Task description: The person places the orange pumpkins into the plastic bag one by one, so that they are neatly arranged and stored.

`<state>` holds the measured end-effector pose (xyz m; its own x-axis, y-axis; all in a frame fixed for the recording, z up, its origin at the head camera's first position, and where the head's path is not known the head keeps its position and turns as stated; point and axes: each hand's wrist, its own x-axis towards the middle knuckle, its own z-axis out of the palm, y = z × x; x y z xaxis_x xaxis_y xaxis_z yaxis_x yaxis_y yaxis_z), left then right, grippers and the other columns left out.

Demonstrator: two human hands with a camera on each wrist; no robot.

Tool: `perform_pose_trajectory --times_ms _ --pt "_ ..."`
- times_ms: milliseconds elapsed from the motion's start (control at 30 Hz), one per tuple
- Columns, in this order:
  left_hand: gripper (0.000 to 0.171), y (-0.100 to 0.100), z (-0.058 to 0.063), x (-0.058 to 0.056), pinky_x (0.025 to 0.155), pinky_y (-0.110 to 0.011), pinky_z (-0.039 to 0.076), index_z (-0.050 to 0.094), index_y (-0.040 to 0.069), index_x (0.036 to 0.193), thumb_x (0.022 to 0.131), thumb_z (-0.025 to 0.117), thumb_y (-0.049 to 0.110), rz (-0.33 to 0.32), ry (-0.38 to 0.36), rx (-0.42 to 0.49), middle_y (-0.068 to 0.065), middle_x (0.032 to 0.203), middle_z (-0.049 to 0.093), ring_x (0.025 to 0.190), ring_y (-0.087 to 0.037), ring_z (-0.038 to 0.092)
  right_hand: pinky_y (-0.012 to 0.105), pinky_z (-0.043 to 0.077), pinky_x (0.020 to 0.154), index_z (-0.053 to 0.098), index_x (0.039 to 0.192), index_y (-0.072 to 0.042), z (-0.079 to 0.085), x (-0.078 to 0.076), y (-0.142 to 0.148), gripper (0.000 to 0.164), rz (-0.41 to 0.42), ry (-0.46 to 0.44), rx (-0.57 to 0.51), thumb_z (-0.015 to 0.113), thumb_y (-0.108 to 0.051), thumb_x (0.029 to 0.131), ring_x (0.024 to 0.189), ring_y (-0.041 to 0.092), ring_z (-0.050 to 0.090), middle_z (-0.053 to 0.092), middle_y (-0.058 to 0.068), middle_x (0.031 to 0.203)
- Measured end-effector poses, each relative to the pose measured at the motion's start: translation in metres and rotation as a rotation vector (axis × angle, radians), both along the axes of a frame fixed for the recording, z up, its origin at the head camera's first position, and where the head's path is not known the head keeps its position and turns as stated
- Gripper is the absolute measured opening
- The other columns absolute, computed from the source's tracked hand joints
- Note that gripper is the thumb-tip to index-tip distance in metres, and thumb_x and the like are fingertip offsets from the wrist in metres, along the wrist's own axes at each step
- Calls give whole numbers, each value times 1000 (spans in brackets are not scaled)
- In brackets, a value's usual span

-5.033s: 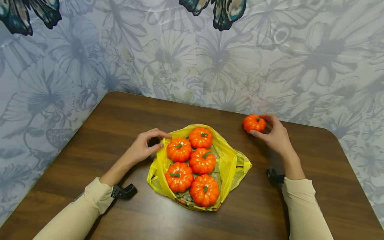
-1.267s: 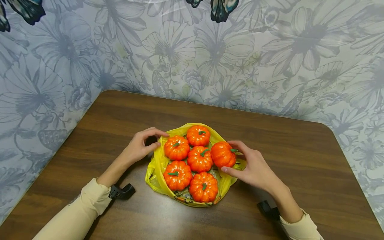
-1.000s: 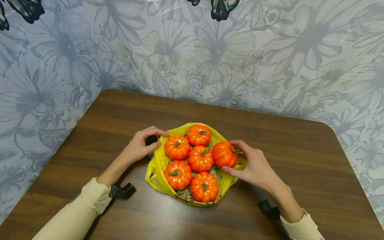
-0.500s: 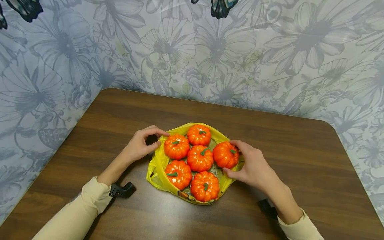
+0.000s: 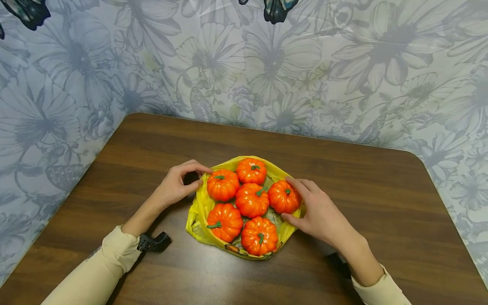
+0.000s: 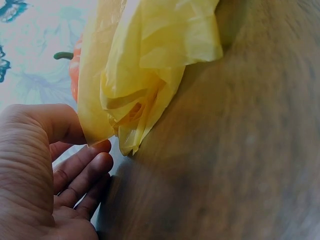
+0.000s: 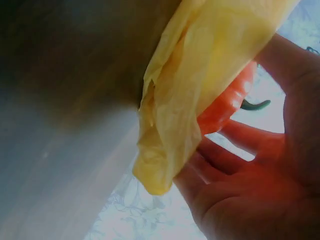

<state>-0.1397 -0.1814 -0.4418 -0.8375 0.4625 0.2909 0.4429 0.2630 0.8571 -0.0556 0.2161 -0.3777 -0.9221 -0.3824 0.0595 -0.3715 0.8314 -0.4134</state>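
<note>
A yellow plastic bag [image 5: 196, 216] lies spread on the table, its rim rolled open around several small glossy orange pumpkins with green stems, such as the middle pumpkin [image 5: 251, 200]. At the bag's left rim, my left hand [image 5: 177, 184] pinches the plastic between thumb and fingers; in the left wrist view the thumb [image 6: 62, 122] lies against the bag's edge. On the right side, my right hand [image 5: 322, 212] holds the rightmost pumpkin [image 5: 284, 197] inside the bag, thumb at its near side and fingers at its far side. The bag wall [image 7: 175, 105] partly hides this pumpkin in the right wrist view.
The bag rests on a brown wooden table [image 5: 160, 275] with rounded far corners. Behind it hangs a wall covering [image 5: 274, 76] printed with grey flowers. Black straps [image 5: 154, 242] show at both wrists.
My right hand has brought a pumpkin from the table's far right into the bag's right side, and it has tipped so its stem points up. My left hand has stayed at the rim.
</note>
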Motion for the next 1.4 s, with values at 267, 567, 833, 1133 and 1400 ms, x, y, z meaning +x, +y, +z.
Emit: perform_pose_trajectory --times_ms 267,567,833,1133,1400 --pt "39 4 1 -1 92 -29 48 77 16 120 91 67 -8 5 -24 -15 -2 110 72 98 -19 60 54 41 118 57 149 -12 -3 2 -5 77 31 155 -143 88 -42 85 144 29 50 54 8 154" --pt "37 3 2 0 94 -29 46 77 15 121 92 66 -7 9 -28 -15 -3 111 72 98 -19 60 39 41 119 58 147 -11 -6 0 -8 71 38 206 -218 89 -31 86 144 23 51 55 5 153" --pt "35 3 1 0 95 -29 46 76 9 122 92 67 -6 -28 10 34 -7 112 72 99 -20 60 45 41 118 54 152 -14 -6 -3 4 71 18 183 -239 85 -28 90 145 23 50 55 4 155" --pt "35 2 -2 -1 94 -33 47 75 6 125 92 68 -4 -46 62 115 -11 119 70 102 -23 60 64 37 116 42 162 -22 -12 0 29 65 -63 115 -210 70 -27 102 153 31 39 40 5 167" --pt "36 0 -1 1 96 -32 51 73 2 128 93 67 -7 -3 46 158 -14 122 68 106 -27 60 70 35 114 31 167 -25 -11 8 51 73 -117 47 -154 66 -35 104 156 38 31 26 6 174"
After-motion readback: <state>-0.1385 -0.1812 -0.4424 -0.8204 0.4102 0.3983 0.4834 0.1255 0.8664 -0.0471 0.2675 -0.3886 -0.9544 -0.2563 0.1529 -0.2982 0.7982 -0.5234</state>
